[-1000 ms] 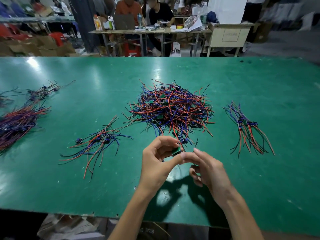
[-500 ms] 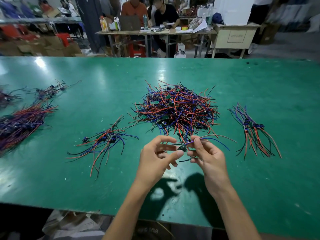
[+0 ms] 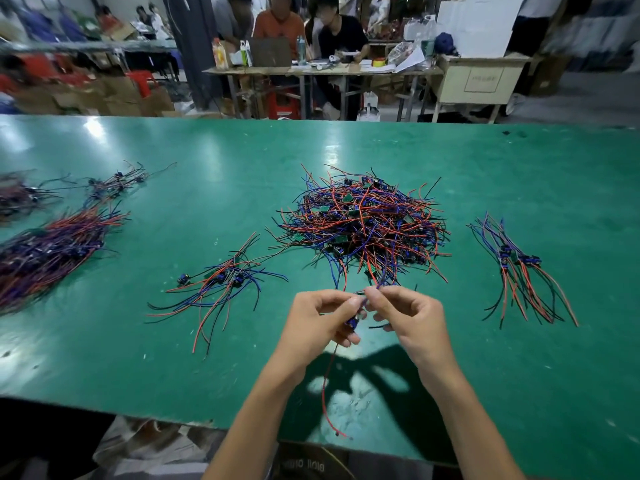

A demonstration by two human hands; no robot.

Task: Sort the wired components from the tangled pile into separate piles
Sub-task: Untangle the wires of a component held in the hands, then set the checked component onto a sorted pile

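Head view: your left hand (image 3: 320,318) pinches a small wired part (image 3: 353,321) at its blue body, a red lead hanging down toward the near table (image 3: 104,358) edge. Your right hand (image 3: 407,315) pinches wires at the same part, fingertips nearly meeting the left. Both hands sit just in front of the tangled pile (image 3: 363,223). Sorted bundles lie left (image 3: 221,282), right (image 3: 519,271) and far left (image 3: 52,251).

Beyond the green table (image 3: 519,174), people sit at a cluttered desk (image 3: 311,69) near cardboard boxes (image 3: 114,95).
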